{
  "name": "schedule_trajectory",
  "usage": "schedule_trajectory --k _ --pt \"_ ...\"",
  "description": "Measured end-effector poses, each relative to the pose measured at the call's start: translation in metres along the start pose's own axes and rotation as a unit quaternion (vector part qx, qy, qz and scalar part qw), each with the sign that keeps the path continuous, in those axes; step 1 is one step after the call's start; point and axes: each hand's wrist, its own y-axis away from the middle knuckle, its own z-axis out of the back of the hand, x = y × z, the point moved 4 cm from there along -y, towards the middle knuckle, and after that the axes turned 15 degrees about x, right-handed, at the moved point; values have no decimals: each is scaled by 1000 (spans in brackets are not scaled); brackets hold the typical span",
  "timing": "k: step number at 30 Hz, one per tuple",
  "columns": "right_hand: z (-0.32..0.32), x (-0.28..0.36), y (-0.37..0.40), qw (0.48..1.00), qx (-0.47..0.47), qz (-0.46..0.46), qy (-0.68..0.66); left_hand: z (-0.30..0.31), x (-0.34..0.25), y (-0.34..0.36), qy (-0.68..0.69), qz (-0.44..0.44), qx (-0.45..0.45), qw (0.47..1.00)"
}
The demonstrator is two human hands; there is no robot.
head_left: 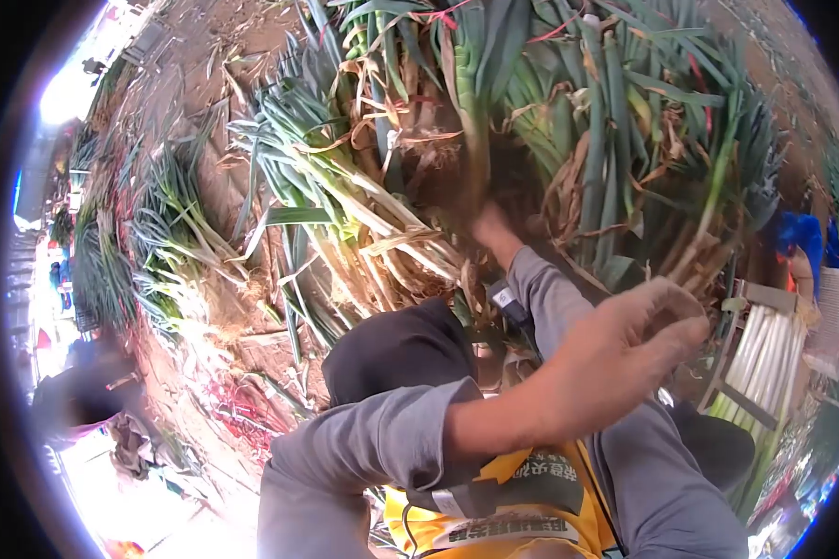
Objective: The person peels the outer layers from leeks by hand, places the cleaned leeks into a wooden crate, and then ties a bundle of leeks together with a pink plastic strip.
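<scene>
My right hand point(496, 231) reaches forward from a grey sleeve and is closed around the lower end of a leek point(475, 112); blur and shadow hide some of its fingers. My left hand point(625, 349) is raised and crosses over my right forearm. Its fingers curl loosely, a gap shows between them and the thumb, and nothing is visible in it. Just left of my right hand lies a pile of leeks point(382, 228) with pale stalks and roots. Upright leafy leeks point(597, 121) stand to its right, with dry brown leaves hanging among them.
More leeks point(186, 214) lie on the dirt ground at left, near tangled red ties point(242, 415). At right, cleaned white stalks point(764, 349) rest in a frame, beside a blue item point(800, 238). A dark rounded shape point(401, 354) sits in front of my yellow apron point(503, 503).
</scene>
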Motion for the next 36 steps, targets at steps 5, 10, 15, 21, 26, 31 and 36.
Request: schedule_trajectory --k 5,10,15,21,26,31,36 --pt "-17 -9 -12 999 -14 -37 -23 2 12 -5 46 59 23 997" --pt "36 20 10 991 -11 14 -134 0 15 -9 51 49 25 997" --pt "174 96 106 977 45 -11 -210 -4 20 -13 -62 38 8 997" --pt "252 88 277 963 41 90 -250 27 24 -22 -47 -79 -176 980" --pt "239 71 396 953 95 -33 -286 60 75 -48 5 64 -225 972" --pt "223 74 486 972 37 -38 -230 44 137 -83 196 -53 -113 973" --pt "233 65 551 977 -49 -12 -207 -60 97 -95 167 -47 -74 982"
